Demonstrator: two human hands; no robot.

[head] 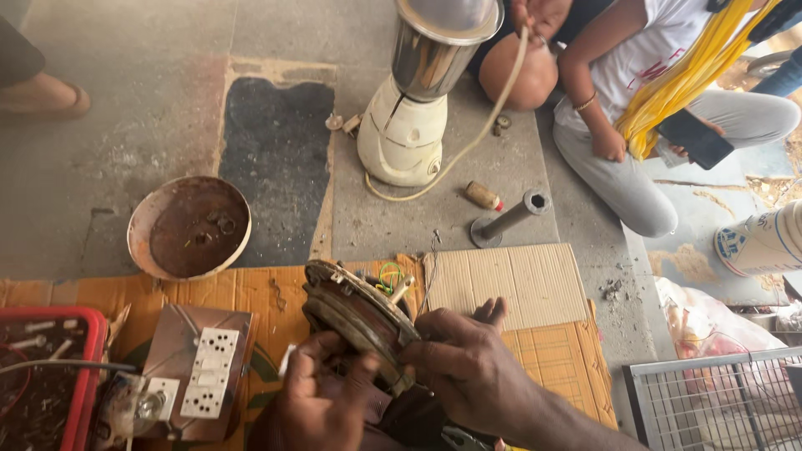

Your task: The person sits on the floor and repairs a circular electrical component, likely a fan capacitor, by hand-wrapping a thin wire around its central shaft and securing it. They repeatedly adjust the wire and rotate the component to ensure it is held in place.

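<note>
Rusty motor housing (357, 313), clamped between both hands (322, 392) (468, 367) at lower centre, could slip and snag its loose wires (388, 276).

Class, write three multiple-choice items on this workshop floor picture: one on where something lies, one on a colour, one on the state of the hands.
1. Where does the rusty round bowl lie?
A. On the bare floor, left of the white mixer base
B. Inside the red tray
C. On the wire cage

2. What colour is the tray at the lower left?
A. Blue
B. Red
C. Green

3. How do the two hands stand?
A. Both lie flat and empty on the cardboard
B. One holds the mixer's cord
C. Both grip the round motor part

Answers:
1 A: the bowl sits on the floor above the cardboard, with the mixer base to its right.
2 B: the tray's rim is plainly red.
3 C: the left hand and the right hand both close around the worn round part.
</note>
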